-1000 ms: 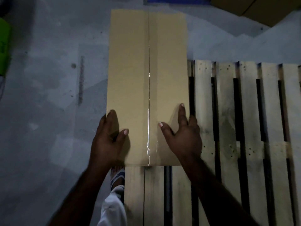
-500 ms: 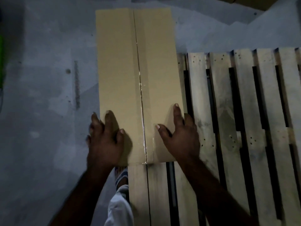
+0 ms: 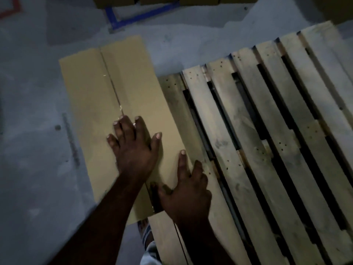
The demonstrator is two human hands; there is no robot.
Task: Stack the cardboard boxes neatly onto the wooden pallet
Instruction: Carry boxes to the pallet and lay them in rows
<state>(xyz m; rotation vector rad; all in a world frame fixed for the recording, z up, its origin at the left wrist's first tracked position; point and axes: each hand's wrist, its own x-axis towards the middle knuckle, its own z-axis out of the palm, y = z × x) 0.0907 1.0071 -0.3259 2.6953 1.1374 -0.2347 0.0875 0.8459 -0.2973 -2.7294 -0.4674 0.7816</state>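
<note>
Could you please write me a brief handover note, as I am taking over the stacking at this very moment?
Left hand: flat on top of the box, fingers spread.
Right hand: fingers straight, resting at the box's near right corner.
The box lies along the left side of the pallet; more boxes sit on the floor beyond.
Done: one box placed. Left: square it up if needed, then stack the others.

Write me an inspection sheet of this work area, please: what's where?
Surface: wooden pallet, slatted, on grey concrete floor.
Job's things: one taped cardboard box lying along the pallet's left edge.
Clutter: nothing seen.
Grippers: left hand flat on the box top, fingers spread; right hand rests on its near right corner.
Cables: nothing seen.
Surroundings: blue tape and red tape on the floor; more boxes at the far edge; a sandalled foot below.
</note>
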